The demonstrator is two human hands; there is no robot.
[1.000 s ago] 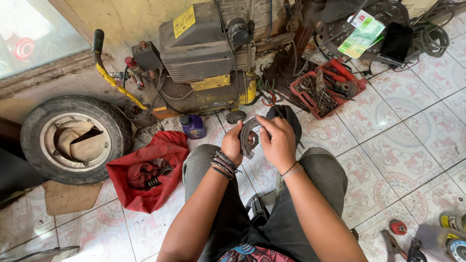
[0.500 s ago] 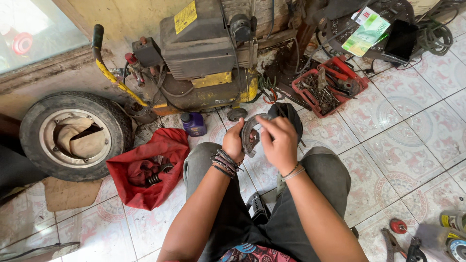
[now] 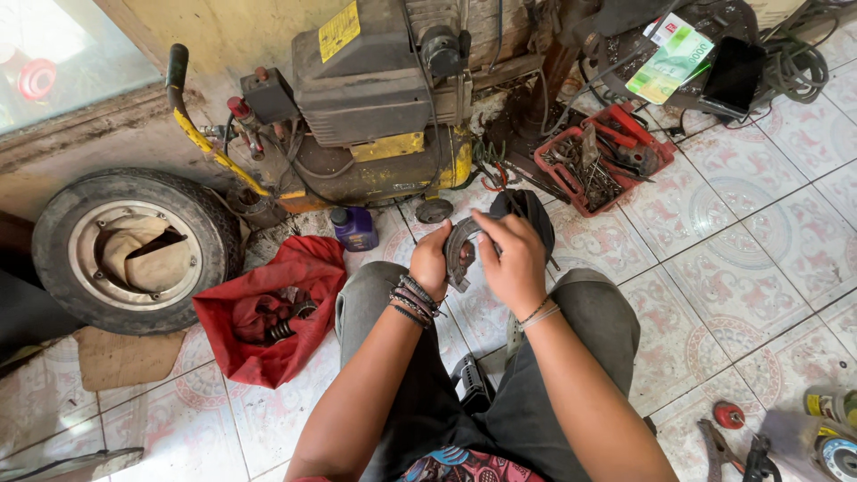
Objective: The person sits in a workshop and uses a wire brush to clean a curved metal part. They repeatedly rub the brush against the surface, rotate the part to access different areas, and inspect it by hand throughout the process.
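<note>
I sit on a tiled floor with my knees up. Both hands hold a curved grey metal part (image 3: 461, 245) with a reddish inner face in front of my knees. My left hand (image 3: 432, 261), with several dark bracelets at the wrist, grips its left side. My right hand (image 3: 512, 259) closes over its right side and top, hiding much of it. A black cloth or pouch (image 3: 530, 207) lies on the floor just beyond my right hand.
A dirty yellow air compressor (image 3: 375, 116) stands ahead, with a small purple bottle (image 3: 355, 228) at its base. A tyre on its rim (image 3: 132, 250) and a red cloth holding metal parts (image 3: 268, 308) lie left. A red tray of tools (image 3: 600, 159) sits right; pliers (image 3: 719, 442) near right.
My hands and the metal part have barely moved. The view has shifted slightly, so the compressor and tyre sit a little higher in frame.
</note>
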